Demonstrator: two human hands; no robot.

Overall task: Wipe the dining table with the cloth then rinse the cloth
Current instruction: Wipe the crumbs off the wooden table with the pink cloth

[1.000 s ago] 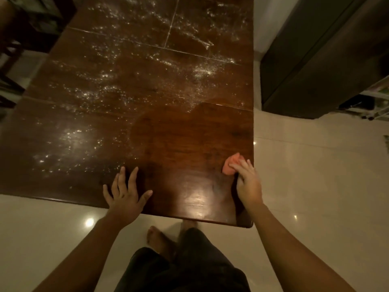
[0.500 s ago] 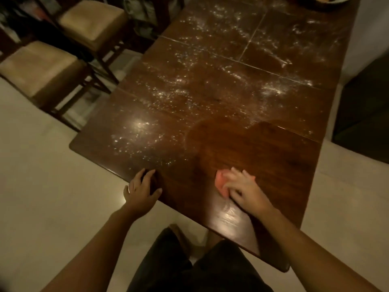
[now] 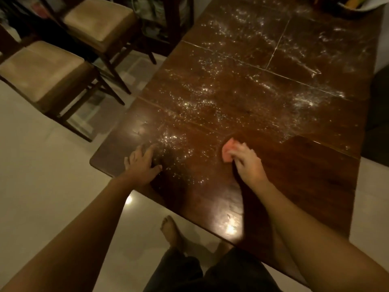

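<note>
A dark brown wooden dining table (image 3: 305, 178) stretches away from me, its far and middle parts speckled with white powder (image 3: 200, 106). The near right part shines clean. My right hand (image 3: 247, 163) presses a small pink cloth (image 3: 227, 151) against the tabletop near its middle, fingers curled over the cloth. My left hand (image 3: 143, 163) rests flat on the table near the left front corner, fingers spread, holding nothing.
Two wooden chairs with tan cushions (image 3: 42, 66) (image 3: 99, 20) stand on the pale tiled floor left of the table. A bowl (image 3: 357, 5) sits at the table's far end. A dark cabinet (image 3: 379, 114) flanks the right side. My bare foot (image 3: 170, 228) shows below.
My right hand has swept the cloth leftward from the table's right edge toward the middle. My left hand slid toward the left corner, and my view has turned left.
</note>
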